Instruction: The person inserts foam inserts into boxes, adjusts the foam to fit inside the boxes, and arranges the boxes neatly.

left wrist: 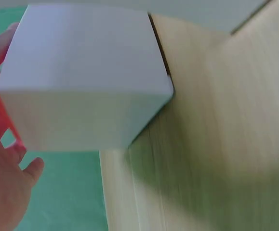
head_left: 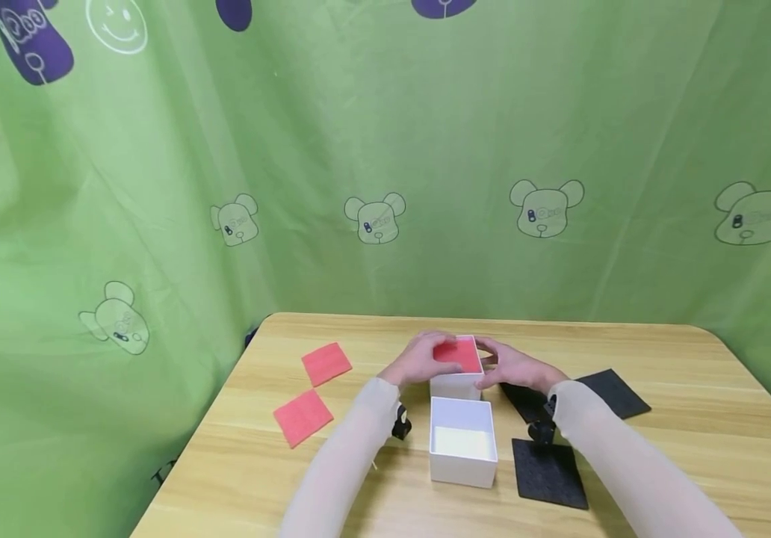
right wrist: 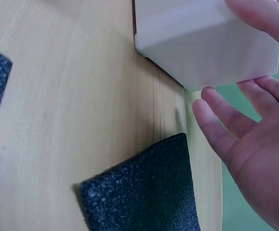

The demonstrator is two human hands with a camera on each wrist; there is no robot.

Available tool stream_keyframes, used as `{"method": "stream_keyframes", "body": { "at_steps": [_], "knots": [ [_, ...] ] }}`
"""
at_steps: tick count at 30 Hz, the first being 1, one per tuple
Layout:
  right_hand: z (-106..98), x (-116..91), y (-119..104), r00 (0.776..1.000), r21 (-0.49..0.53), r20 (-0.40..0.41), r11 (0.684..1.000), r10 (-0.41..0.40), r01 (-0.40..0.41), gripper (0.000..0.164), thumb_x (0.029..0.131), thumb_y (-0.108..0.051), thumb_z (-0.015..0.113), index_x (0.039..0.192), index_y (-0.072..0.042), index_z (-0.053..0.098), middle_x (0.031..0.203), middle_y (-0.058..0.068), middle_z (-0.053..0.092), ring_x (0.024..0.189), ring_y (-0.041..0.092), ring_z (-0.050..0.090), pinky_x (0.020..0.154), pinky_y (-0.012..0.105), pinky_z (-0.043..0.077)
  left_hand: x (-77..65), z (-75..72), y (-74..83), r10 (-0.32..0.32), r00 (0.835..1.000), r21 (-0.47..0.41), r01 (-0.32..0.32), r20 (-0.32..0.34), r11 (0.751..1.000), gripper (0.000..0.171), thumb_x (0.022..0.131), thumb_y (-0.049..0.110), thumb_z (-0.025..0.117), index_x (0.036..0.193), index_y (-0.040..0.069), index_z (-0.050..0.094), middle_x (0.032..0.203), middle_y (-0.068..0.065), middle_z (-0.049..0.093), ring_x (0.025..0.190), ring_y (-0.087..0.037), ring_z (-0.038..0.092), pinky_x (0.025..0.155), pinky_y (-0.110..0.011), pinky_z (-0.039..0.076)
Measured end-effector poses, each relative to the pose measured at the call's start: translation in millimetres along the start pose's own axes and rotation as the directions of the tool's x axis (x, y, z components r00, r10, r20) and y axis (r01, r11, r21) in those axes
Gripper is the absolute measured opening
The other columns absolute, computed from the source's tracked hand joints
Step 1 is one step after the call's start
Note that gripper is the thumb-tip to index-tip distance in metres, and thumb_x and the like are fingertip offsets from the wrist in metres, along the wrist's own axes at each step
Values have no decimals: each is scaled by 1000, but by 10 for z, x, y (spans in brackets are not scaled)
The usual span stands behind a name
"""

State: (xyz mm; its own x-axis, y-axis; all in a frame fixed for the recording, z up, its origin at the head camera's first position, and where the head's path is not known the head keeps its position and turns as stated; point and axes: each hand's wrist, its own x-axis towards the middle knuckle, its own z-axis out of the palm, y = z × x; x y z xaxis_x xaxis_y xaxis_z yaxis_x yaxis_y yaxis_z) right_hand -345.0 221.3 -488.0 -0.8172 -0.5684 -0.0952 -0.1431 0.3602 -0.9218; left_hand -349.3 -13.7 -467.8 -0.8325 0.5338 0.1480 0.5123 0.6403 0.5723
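A red foam square [head_left: 461, 353] fills the top of the far white box [head_left: 456, 385]. My left hand [head_left: 419, 359] reaches over this box's left side, with its thumb and fingertips at the red square; in the left wrist view the fingers [left wrist: 4, 168] lie beside the box's top edge. My right hand [head_left: 520, 366] holds the box's right side, thumb on the near part and fingers towards the far part. In the right wrist view, several fingers [right wrist: 221, 120] stand apart from the box wall. The box hides part of both hands' fingertips.
A second white box [head_left: 462, 467] with a pale yellow bottom stands just in front. Two red squares [head_left: 327, 364] lie on the left. Black foam squares [head_left: 547, 472] lie on the right, partly under the right arm. A green curtain [head_left: 459, 269] hangs behind the wooden table [head_left: 708, 418].
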Motion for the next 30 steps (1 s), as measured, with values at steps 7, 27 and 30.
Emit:
{"method": "stream_keyframes", "body": {
  "at_steps": [7,27,30],
  "knots": [
    [-11,2,31,1000,17,5,1000,5,-5,98,78,-13,78,149,0,11,152,24,14,130,47,31,100,49,40,-146,-98,-136,-49,999,-91,46,-22,995,64,77,47,75,133,21,55,137,7,49,129,-17,37,107,-41,30],
    [3,8,15,1000,45,-13,999,21,-20,100,75,-15,80,150,-5,13,153,19,16,130,44,32,101,52,37,-228,-188,-191,-63,998,-166,65,15,984,52,83,32,70,131,20,55,136,7,48,130,-17,36,107,-43,29],
    [13,9,28,1000,48,-13,999,21,-20,100,76,-14,79,150,-4,13,153,20,16,130,44,32,102,52,37,-256,-208,-197,-41,999,-180,45,28,983,53,83,27,69,133,17,53,139,5,46,131,-18,34,109,-44,26]
  ]
}}
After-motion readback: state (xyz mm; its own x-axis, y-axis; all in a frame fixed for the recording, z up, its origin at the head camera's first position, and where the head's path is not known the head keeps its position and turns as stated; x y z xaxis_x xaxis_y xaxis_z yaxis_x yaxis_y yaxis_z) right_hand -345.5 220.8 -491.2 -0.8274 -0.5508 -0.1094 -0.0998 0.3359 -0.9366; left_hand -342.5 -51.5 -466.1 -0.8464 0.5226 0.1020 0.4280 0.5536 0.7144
